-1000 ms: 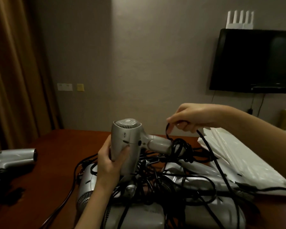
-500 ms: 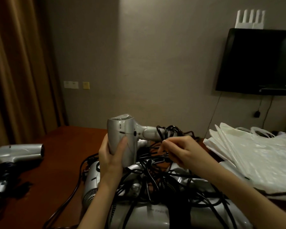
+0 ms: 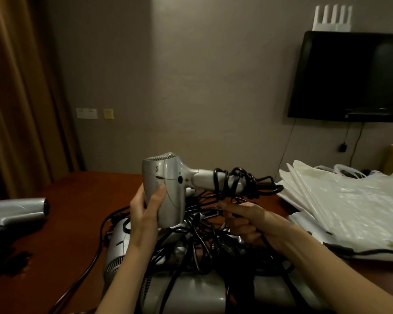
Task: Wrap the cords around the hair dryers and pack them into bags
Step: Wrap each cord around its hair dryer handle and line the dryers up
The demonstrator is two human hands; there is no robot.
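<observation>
Silver hair dryer (image 3: 166,189) held upright, black cord (image 3: 234,182) coiled around its handle.

You face a dim grey-brown wall (image 3: 202,87); brown curtains (image 3: 16,98) hang left, a dark wall-mounted television (image 3: 349,75) right, reddish-brown table (image 3: 77,211) near.

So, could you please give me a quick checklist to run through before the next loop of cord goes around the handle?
1. Left hand grips the silver hair dryer by its barrel: ok.
2. Right hand holds the black cord below the handle: ok.
3. Loops already sit on the handle: ok, though loose and uneven.
4. Remaining cord free of the tangled pile of dryers and cords underneath: cannot tell.
5. Plug end located: cannot tell.
6. White plastic bags lie to the right on the dark wooden table: ok.
</observation>
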